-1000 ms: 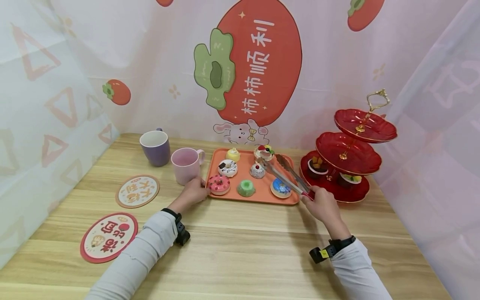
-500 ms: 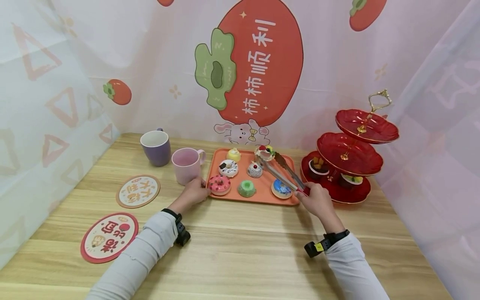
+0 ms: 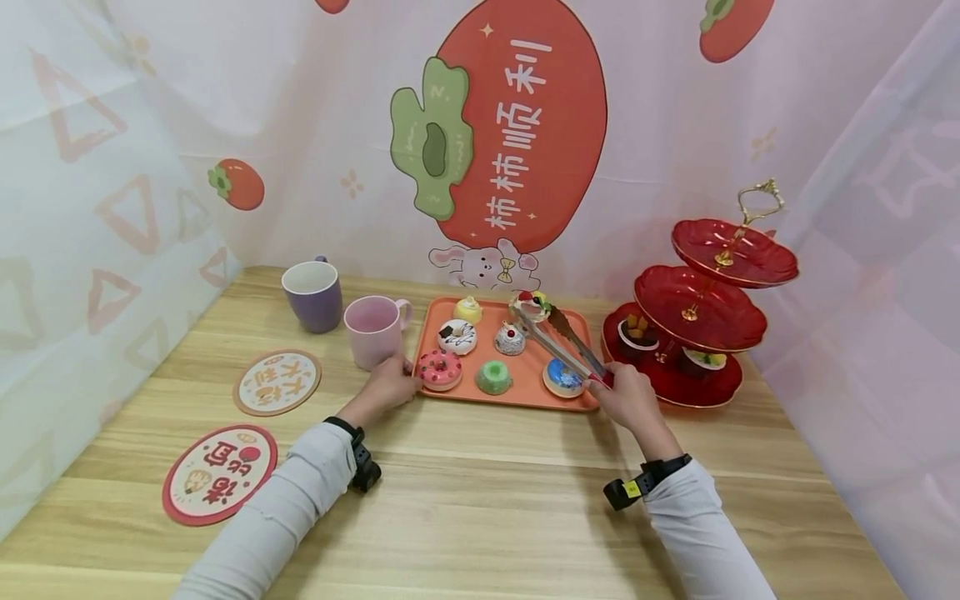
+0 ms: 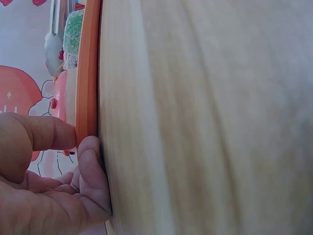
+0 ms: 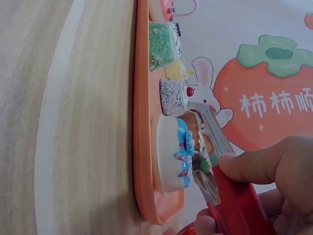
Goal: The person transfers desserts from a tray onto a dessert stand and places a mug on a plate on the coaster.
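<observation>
My left hand (image 3: 386, 390) pinches the near left corner of an orange tray (image 3: 527, 390); the left wrist view shows thumb and fingers on its rim. With my right hand (image 3: 630, 402) I hold red-handled metal tongs (image 3: 561, 345). Their tips stand around a fruit-topped tart (image 3: 529, 308) at the back of the tray; whether they touch it I cannot tell. Also on the tray are a pink donut (image 3: 440, 369), a white donut (image 3: 457, 336), a blue donut (image 5: 171, 154), a green cake (image 3: 493, 377), a small cherry-topped cake (image 3: 510, 339) and a yellow cake (image 3: 468, 309).
A red three-tier stand (image 3: 701, 308) at the right bears two cupcakes (image 3: 637, 333) on its bottom plate. Left of the tray stand a pink mug (image 3: 372, 337) and a purple mug (image 3: 315, 298). Two round coasters (image 3: 219, 475) lie at the left.
My right hand has moved slightly left and forward with the tongs, whose arms look closer together around the tart. The left hand and the tray have stayed in place.
</observation>
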